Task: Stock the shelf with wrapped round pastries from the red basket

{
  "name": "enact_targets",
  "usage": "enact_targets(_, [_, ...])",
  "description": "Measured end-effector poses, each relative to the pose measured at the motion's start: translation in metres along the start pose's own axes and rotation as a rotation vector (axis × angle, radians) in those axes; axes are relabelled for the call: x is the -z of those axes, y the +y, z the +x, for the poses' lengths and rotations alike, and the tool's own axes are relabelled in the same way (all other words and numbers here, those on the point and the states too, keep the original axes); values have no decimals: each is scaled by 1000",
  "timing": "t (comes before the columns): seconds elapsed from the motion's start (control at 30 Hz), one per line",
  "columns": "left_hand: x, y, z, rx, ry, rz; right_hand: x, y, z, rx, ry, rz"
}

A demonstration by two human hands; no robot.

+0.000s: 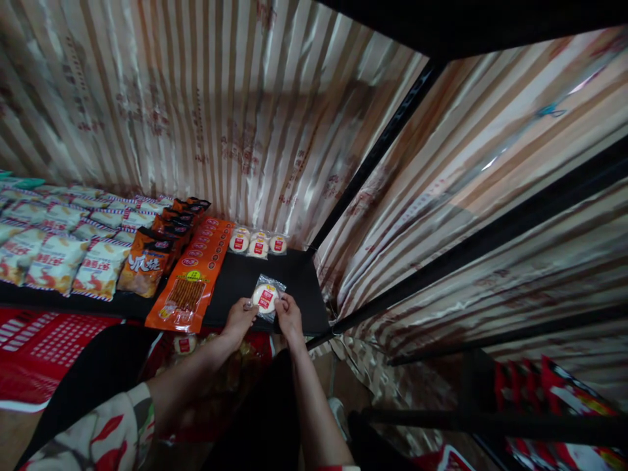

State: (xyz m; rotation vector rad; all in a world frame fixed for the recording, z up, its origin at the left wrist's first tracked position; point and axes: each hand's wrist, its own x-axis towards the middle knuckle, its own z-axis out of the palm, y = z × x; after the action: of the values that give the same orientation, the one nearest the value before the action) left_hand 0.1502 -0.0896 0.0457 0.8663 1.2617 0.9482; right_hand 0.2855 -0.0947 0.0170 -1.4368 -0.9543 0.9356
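A round white cake [265, 298] in a clear plastic wrapper is held just below the centre of the frame, over the front part of a black shelf [293, 269]; whether its lower edge touches the shelf cannot be told. The cake is a flat disc with no long axis of its own, but its wrapper runs a little longer from top to bottom, the upper end leaning slightly to the right, and the red label faces up towards the camera. The film is glossy and creased, with loose corners above the disc. The left hand [242, 316] has its fingers curled and nearly closed, gripping the left edge of the wrapper; the right hand [289, 318] pinches the right edge, thumb and fingers drawn together. Beyond, at the back of the shelf, sits a small group of matching wrapped cakes [258, 246], their discs pale and round. To the left lies a long, flat orange bag of brown snack sticks [189, 281], its long axis slanting from lower left to upper right, beside puffy orange-and-black snack bags [143, 265] and rows of pillow-shaped white snack bags [101, 267]. A striped, satiny curtain [196, 111] hangs in folds behind, and perforated red plastic baskets [53, 350] show at the lower left
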Motion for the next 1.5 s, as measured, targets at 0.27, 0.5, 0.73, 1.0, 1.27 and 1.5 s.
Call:
enact_targets(0.27, [-16,8,29,-7,1,28,13,-2,36,15,25,-16])
enact_targets(0.5, [-32,10,58,-13,28,113,16,-7,64,13,60,-59])
enact_targets(0.73, [-44,9,83,-44,97,209,19,-4,88,20,83,-76])
enact_targets(1.0, [-55,15,105,-126,169,410,25,0,117,28,125,-104])
enact_targets(1.27, [-68,14,126,-105,130,331,33,10,140,71,133,-223])
enact_targets(1.5, [-74,14,139,-91,115,302,31,15,159,87,146,-261])
